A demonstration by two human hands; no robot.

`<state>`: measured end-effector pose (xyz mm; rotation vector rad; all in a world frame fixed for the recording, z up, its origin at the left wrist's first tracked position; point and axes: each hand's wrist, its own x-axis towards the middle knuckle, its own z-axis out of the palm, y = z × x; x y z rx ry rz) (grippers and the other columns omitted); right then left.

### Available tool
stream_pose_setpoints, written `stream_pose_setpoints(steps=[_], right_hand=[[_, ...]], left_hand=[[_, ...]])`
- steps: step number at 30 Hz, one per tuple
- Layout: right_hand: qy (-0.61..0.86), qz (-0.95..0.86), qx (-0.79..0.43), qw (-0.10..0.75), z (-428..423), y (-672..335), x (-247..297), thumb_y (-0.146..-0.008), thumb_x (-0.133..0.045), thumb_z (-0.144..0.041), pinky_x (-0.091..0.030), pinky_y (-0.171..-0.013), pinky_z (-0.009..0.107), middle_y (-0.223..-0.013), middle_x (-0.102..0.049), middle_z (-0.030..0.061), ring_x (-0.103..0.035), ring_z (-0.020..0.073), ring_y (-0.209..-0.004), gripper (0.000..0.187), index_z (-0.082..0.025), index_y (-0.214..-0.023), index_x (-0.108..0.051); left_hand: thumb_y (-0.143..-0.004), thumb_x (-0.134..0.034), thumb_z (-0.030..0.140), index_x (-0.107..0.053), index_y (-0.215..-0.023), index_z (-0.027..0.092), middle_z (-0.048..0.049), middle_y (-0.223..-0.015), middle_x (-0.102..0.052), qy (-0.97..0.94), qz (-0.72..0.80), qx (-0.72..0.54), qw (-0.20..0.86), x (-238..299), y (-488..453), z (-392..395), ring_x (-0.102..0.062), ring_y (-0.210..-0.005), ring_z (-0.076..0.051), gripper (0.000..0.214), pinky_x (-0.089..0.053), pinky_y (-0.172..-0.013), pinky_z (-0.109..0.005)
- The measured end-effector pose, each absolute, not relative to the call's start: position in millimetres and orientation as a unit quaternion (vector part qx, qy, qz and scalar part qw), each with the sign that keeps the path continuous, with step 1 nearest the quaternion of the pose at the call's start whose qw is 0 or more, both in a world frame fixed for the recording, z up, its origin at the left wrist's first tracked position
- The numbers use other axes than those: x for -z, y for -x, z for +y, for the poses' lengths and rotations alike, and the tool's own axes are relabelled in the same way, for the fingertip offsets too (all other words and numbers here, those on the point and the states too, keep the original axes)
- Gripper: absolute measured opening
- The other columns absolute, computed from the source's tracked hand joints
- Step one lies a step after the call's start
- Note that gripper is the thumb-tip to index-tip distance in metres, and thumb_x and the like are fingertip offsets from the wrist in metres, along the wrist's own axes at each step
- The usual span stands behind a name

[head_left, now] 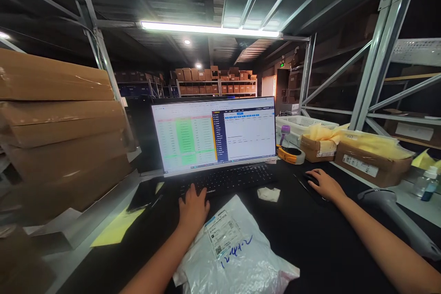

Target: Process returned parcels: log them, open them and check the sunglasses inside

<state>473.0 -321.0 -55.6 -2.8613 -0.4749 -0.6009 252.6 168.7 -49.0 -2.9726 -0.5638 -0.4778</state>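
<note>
My left hand (pixel 193 206) rests on the left part of a black keyboard (pixel 230 178), fingers spread over the keys, holding nothing. My right hand (pixel 324 183) lies cupped over a black mouse (pixel 309 177) on the dark desk. Behind the keyboard a lit monitor (pixel 214 132) shows a spreadsheet with green cells and a second window. A white plastic mailer bag (pixel 234 250) with a printed label and blue handwriting lies on the desk between my forearms. A crumpled white scrap (pixel 268 194) sits just above the bag.
Stacked cardboard boxes (pixel 58 124) fill the left. A dark phone (pixel 143 195) and yellow paper (pixel 117 229) lie by them. At right: tape roll (pixel 292 154), open cartons with yellow padding (pixel 372 156), white basket (pixel 303 124), grey barcode scanner (pixel 396 216), small bottle (pixel 425 183). Metal shelving stands around.
</note>
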Motion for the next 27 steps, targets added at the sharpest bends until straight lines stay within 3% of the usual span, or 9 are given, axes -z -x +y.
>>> stream_pose_setpoints(steps=[17, 27], right_hand=[[0.961, -0.156, 0.215, 0.082, -323.8, -480.0, 61.1, -0.089, -0.050, -0.043, -0.051, -0.095, 0.037, -0.131, -0.059, 0.0095, -0.062, 0.0261, -0.113, 0.046, -0.028, -0.129, -0.065], [0.952, -0.173, 0.237, 0.088, -327.3, -487.7, 69.2, -0.088, -0.049, -0.040, -0.047, -0.103, 0.036, -0.129, -0.058, 0.0123, -0.060, 0.0245, -0.117, 0.046, -0.022, -0.128, -0.063]], left_hand=[[-0.096, -0.048, 0.028, -0.052, -0.142, 0.024, -0.0234, -0.158, -0.033, 0.969, -0.185, 0.160, 0.033, 49.1, -252.7, 166.9, -0.038, -0.142, -0.036, 0.046, -0.033, -0.111, -0.059], [-0.096, -0.047, 0.028, -0.052, -0.142, 0.022, -0.0254, -0.158, -0.031, 0.970, -0.184, 0.152, 0.033, 45.4, -249.9, 165.6, -0.038, -0.142, -0.037, 0.047, -0.034, -0.110, -0.060]])
